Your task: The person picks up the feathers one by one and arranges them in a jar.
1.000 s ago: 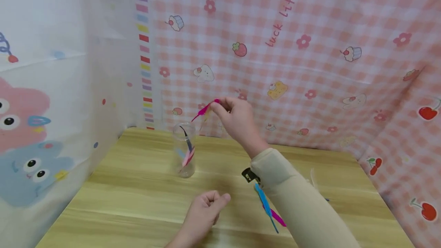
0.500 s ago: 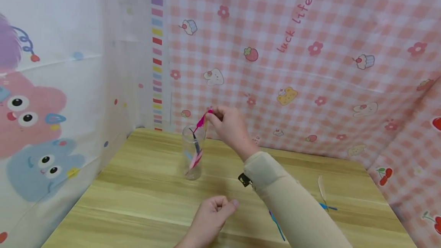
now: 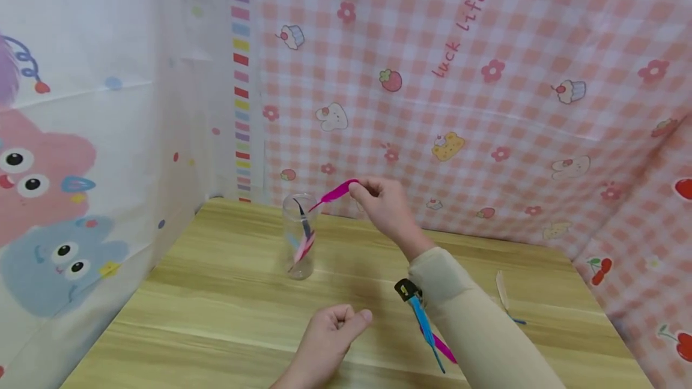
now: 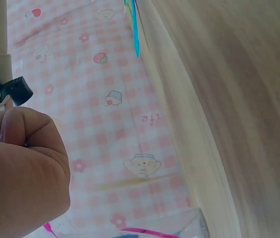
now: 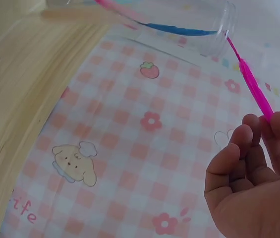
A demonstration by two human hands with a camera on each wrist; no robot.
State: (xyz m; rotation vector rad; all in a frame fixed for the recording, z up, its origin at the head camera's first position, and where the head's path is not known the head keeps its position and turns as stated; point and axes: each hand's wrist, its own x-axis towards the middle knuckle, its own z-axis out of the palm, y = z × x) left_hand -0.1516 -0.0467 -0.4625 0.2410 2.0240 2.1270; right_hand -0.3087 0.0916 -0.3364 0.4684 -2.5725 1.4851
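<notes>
My right hand [image 3: 386, 212] pinches a magenta feather [image 3: 339, 190] between thumb and fingertips, its other fingers curled. The feather slants down to the left, its thin quill tip at the mouth of a clear, upright jar [image 3: 289, 266]. Inside the jar lean a dark blue feather [image 5: 179, 30] and a pink feather [image 3: 301, 248], with a light blue one behind. My left hand [image 3: 328, 338] stays low in front of the jar, fingers loosely curled and thumb forward; nothing shows in it. In the left wrist view its fingers are partly hidden by the back of the hand.
Below my right sleeve, a bright blue feather [image 3: 423, 322] lies across another magenta feather [image 3: 444, 349] on the wooden table [image 3: 216, 317]. A white feather [image 3: 501, 289] lies farther right, by a blue tip. Patterned cloth [image 3: 378, 125] hangs behind the table.
The magenta feather's tip has come down from above the jar to its mouth. My right hand moved toward the jar, then back right, and the feather lies flatter. My left hand keeps its pose.
</notes>
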